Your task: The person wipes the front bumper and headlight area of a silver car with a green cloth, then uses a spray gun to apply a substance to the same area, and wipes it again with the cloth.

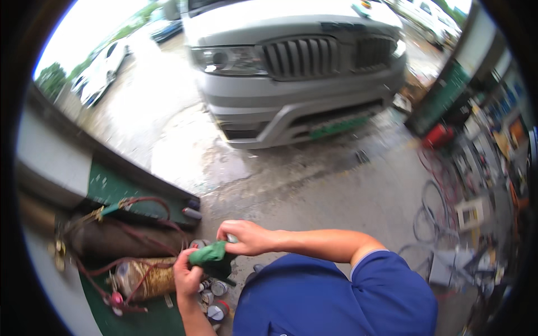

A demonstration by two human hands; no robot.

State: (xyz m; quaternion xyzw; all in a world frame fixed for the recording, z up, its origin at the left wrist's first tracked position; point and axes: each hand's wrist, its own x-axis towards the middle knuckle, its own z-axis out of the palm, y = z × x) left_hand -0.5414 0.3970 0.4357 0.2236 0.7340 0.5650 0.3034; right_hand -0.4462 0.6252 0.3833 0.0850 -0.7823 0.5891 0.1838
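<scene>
"Above the cluster of cans (218,310) at the person's left, what are the hands busy with?"

"A green cloth (208,253), bunched up between them. The left hand (186,273) has its fingers wrapped around one end. The right hand (246,237) is curled at the other, around a small pale object (231,238) I can't identify; whether those fingers also grip the cloth, I cannot tell."

"What could go wrong from here?"

"A slip, I'd judge. If the left fingers loosen, the cloth could drop among the cans and pick up dirt. The pale object worries me more: so little of it shows that the hold may be slight, and a hard tug on the cloth could jerk it free."

"And the part hanging down?"

"It dangles over the cans. Should the hands sink, it could drag across their tops. The stained cylinder (159,284) lies near the left hand too, so a careless swing outward might knock the knuckles."

"How does the cloth itself look?"

"Bright green on top, where the light catches it, and far darker in the hanging part, which seems to belong to it. It sits in soft, crumpled folds, limp and probably thin. The weave and any stains are too small to make out."
</scene>
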